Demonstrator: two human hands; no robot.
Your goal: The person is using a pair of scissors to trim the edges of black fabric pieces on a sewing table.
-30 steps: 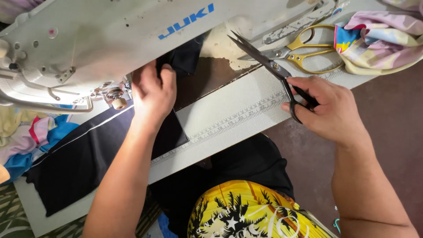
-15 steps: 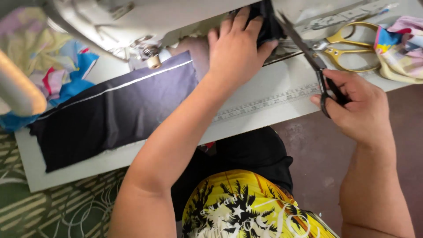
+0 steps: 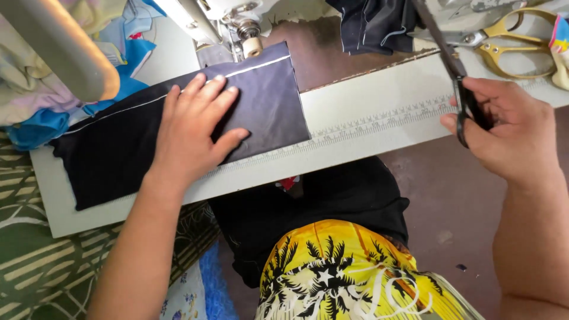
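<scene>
Left hand: the left hand [image 3: 192,133] lies flat and spread on the dark fabric panel [image 3: 178,130], palm down, fingers pointing toward the machine, thumb out to the right; it presses, grips nothing.
Right hand: the right hand [image 3: 510,130] is clenched around the black handles of the black scissors [image 3: 453,65], fingers through the loops; the blades look closed and slant up and away over the table edge.
Fabric panel: it lies flat on the white sewing table [image 3: 367,127], its far right corner just beside the presser foot [image 3: 252,44]; a pale stitched line runs along its far edge. Its right edge is cut straight and stops well short of the scissors.
Near edge: the panel's lower edge runs close along the printed ruler strip [image 3: 385,118] at the table's front lip.
Open room: bare tabletop between the panel's right edge and the right hand.
Crowded sides: heaped coloured cloth [image 3: 35,89] at the far left; a folded dark cloth bundle [image 3: 373,24] behind; gold-handled scissors [image 3: 510,38] at the far right.
Below: a yellow palm-print garment [image 3: 344,272] on the lap.
</scene>
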